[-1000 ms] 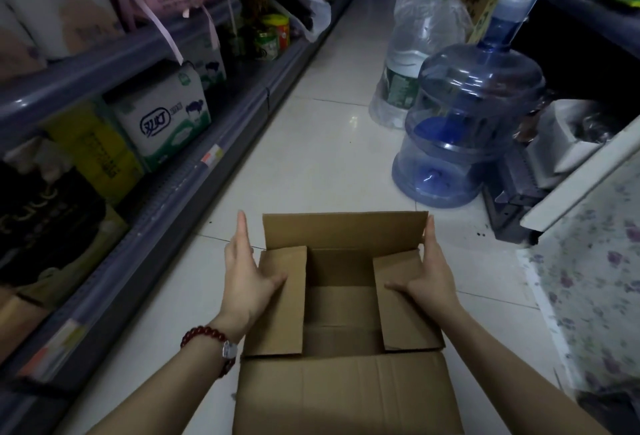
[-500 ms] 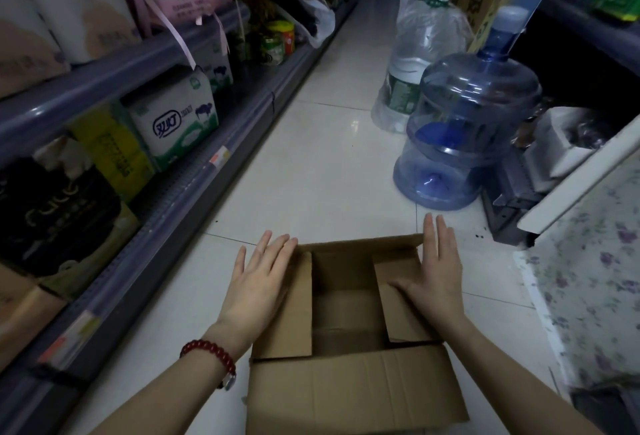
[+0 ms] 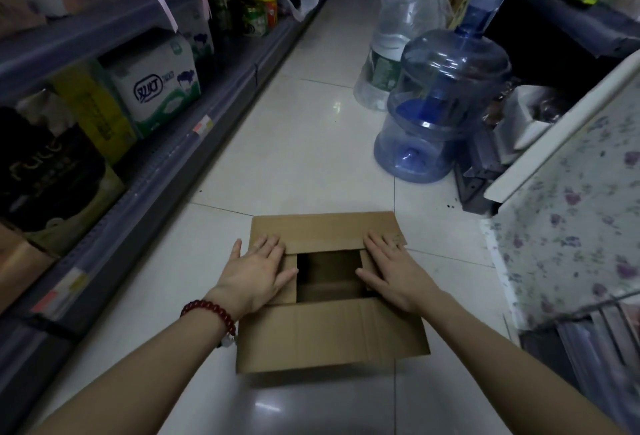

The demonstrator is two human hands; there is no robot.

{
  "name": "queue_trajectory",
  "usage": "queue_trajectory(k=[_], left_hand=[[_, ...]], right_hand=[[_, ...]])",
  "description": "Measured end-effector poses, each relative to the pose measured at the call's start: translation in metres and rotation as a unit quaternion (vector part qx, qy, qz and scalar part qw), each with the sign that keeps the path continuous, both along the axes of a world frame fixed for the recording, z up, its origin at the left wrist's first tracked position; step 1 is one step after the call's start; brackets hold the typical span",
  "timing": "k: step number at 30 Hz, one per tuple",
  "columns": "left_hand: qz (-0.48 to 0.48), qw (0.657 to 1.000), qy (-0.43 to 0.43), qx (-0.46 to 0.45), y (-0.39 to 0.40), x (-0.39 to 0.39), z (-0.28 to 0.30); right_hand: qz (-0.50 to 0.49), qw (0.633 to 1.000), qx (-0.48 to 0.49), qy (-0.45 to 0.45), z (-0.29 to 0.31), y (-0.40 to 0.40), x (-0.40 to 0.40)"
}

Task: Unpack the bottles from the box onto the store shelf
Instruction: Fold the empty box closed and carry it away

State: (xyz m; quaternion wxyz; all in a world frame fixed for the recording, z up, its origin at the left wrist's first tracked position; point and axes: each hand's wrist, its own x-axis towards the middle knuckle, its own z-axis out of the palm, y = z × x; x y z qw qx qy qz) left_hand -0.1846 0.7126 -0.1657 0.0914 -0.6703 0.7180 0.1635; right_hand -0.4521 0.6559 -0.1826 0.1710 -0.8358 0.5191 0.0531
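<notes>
A brown cardboard box (image 3: 329,334) sits on the white tiled floor in front of me. Its far flap lies folded down over the top and the near flap hangs toward me. My left hand (image 3: 258,273) lies flat on the left side flap, fingers spread, a red bead bracelet on the wrist. Flat on the right side flap rests my right hand (image 3: 393,270). Between them a dark gap (image 3: 329,273) shows the inside of the box, where I see no bottles. The store shelf (image 3: 156,171) runs along my left.
The shelf holds tissue packs (image 3: 159,84), dark and yellow packages and jars (image 3: 259,13). Two large water jugs (image 3: 440,105) stand on the floor ahead to the right. A floral-covered surface (image 3: 571,213) and dark racks line the right side.
The far flap has come down from upright to lie over the box. Both hands turned from gripping the side flaps edge-on to pressing flat on them. The opening has narrowed.
</notes>
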Motion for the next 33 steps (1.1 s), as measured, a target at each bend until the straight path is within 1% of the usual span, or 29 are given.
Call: queue_trajectory(k=[3, 10, 14, 21, 26, 30, 33], left_hand=[[0.005, 1.000, 0.003, 0.010, 0.001, -0.001, 0.001], [0.024, 0.999, 0.023, 0.014, 0.003, -0.002, -0.002], [0.023, 0.999, 0.031, 0.004, 0.007, -0.001, -0.005], [0.000, 1.000, 0.024, -0.006, 0.017, 0.007, -0.015], [0.001, 0.999, 0.046, 0.007, 0.017, 0.008, -0.013], [-0.006, 0.998, 0.056, 0.024, 0.016, 0.012, -0.012], [0.009, 0.996, 0.081, 0.044, 0.014, 0.012, -0.009]], right_hand=[[-0.002, 1.000, 0.004, -0.007, 0.005, 0.009, 0.004], [0.063, 0.997, 0.018, -0.036, 0.009, 0.040, 0.007], [0.076, 0.995, 0.025, -0.055, 0.007, 0.055, 0.008], [0.143, 0.989, 0.000, -0.044, -0.003, 0.085, 0.015], [0.191, 0.981, -0.037, -0.005, -0.008, 0.093, 0.015], [0.192, 0.981, -0.040, -0.006, 0.000, 0.091, 0.013], [0.185, 0.982, -0.041, -0.011, 0.010, 0.083, 0.011]])
